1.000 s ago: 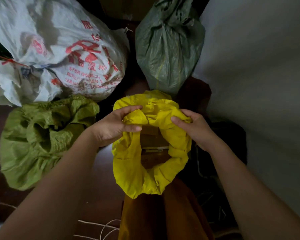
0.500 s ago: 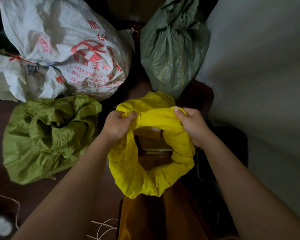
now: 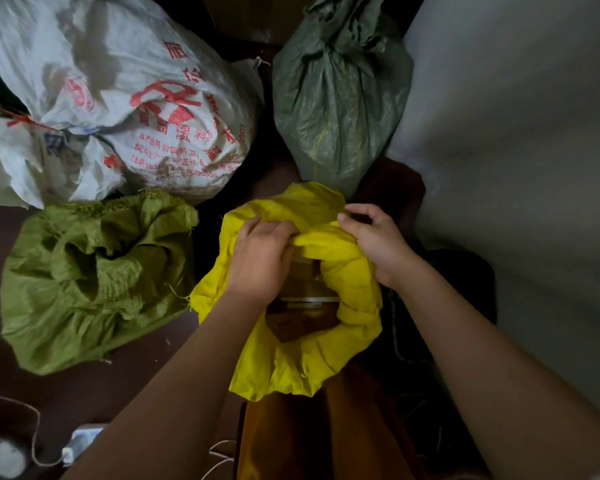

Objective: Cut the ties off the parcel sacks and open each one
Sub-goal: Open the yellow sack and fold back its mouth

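Yellow sack (image 3: 291, 355) stands open on the floor between both hands; left hand (image 3: 262, 261) has shifted inward over the mouth, gripping the far rim, right hand (image 3: 378, 244) now pinching it higher

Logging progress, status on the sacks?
Left hand and right hand grip yellow sack rim. Mouth open. Dark green sack still tied. Nothing obstructing.

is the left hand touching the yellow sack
Touching. The head view shows the left hand with fingers curled over the rolled rim of the yellow sack, gripping the fabric at the far side of its open mouth.
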